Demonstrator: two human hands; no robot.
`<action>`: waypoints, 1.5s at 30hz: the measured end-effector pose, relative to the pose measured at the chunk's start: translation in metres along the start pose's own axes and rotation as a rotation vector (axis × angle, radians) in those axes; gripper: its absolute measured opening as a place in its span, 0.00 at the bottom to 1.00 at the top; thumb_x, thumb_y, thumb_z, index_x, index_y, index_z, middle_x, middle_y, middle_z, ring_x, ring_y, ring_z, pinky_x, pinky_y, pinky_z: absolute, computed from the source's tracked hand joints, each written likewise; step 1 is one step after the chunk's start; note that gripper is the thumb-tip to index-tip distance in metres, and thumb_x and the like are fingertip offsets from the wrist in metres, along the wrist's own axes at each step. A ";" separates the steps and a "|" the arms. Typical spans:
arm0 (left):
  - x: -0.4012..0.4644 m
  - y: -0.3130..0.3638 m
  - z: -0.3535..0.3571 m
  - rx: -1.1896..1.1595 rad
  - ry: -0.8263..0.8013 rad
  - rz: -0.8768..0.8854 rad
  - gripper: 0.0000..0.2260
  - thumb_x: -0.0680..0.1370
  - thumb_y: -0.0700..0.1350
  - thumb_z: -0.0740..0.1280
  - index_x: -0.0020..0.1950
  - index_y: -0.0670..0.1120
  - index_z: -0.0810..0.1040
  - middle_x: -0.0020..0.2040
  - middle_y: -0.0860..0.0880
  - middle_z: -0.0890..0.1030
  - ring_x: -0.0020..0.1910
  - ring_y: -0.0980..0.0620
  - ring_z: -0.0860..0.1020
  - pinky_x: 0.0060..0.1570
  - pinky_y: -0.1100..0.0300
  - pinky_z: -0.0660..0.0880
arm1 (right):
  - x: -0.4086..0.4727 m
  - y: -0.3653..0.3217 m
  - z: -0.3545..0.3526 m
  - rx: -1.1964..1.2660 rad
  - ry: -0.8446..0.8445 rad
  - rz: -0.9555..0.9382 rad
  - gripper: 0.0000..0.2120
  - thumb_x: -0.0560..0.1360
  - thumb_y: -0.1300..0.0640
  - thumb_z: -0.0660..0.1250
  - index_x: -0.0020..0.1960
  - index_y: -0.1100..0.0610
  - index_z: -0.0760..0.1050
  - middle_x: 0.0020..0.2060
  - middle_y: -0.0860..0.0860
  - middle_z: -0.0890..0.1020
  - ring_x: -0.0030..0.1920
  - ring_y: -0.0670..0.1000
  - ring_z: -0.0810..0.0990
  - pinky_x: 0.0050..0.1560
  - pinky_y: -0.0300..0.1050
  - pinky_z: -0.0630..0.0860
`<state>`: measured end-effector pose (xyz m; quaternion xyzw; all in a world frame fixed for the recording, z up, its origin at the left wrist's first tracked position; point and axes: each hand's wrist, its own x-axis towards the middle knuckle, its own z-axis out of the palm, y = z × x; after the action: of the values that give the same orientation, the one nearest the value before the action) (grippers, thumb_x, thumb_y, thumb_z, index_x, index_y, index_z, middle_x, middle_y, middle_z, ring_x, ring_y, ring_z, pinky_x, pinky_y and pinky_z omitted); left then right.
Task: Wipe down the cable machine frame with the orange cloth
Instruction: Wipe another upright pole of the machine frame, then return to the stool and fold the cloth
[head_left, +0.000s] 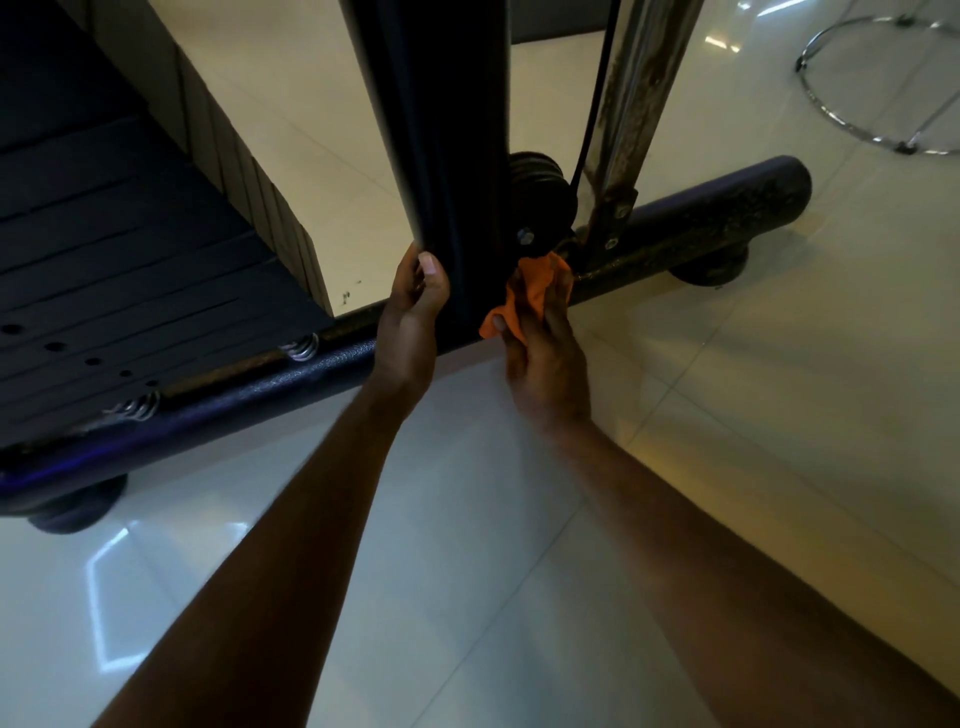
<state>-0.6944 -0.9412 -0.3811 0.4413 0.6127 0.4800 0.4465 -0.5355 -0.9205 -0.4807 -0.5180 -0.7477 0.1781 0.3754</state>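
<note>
Far left: a dark weight stack (104, 249) with slotted plates and a row of pin holes is seen, bounded by the black base tube (291, 379) of the cable machine frame. The base tube's long axis runs from lower left to upper right across the view, ending in a rounded cap at the right. A round black foot (72, 506) is seen under its left end, resting on the glossy tiled floor (727, 389).

Centre: the black upright post (441, 130) of the frame rises from the base tube, long axis near vertical, leaning slightly left toward the top. The left hand (413, 312) is wrapped round the lower left edge of the post, thumb on the near face, fingers curled behind it.

Just right of the post: the orange cloth (524, 296) is bunched and pressed against the joint where post and base tube meet, below a bolt and a black pulley (540, 192). The right hand (545, 358) grips the cloth, thumb at its lower edge, fingers curled over it.

Further right: a black cable (597, 104) and a rust-marked chrome guide rod (634, 104) descend to the base tube. Far right, a chrome ring base (831, 119) stands on the floor, well apart.
</note>
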 end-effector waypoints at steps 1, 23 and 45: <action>-0.001 0.000 -0.002 0.012 -0.002 -0.011 0.17 0.87 0.59 0.57 0.57 0.46 0.75 0.52 0.44 0.78 0.56 0.49 0.78 0.70 0.43 0.74 | 0.002 -0.002 -0.006 -0.005 -0.032 0.007 0.27 0.88 0.51 0.65 0.85 0.50 0.65 0.85 0.60 0.62 0.72 0.58 0.78 0.59 0.30 0.72; -0.166 0.281 0.000 0.741 -0.165 -0.157 0.26 0.87 0.61 0.61 0.83 0.55 0.66 0.83 0.50 0.67 0.82 0.48 0.64 0.77 0.46 0.66 | 0.032 -0.206 -0.350 -0.084 -0.511 0.235 0.21 0.86 0.55 0.68 0.78 0.52 0.77 0.71 0.56 0.82 0.68 0.59 0.82 0.70 0.54 0.79; -0.275 0.772 0.022 0.956 -0.398 0.212 0.26 0.86 0.60 0.63 0.81 0.51 0.69 0.81 0.47 0.71 0.79 0.43 0.70 0.78 0.39 0.67 | 0.115 -0.522 -0.811 -0.030 -0.239 0.563 0.17 0.85 0.53 0.69 0.73 0.48 0.81 0.64 0.56 0.86 0.64 0.62 0.83 0.63 0.54 0.79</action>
<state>-0.5282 -1.0880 0.4083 0.7379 0.6186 0.0967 0.2521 -0.2863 -1.1248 0.4357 -0.6856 -0.6163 0.3238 0.2131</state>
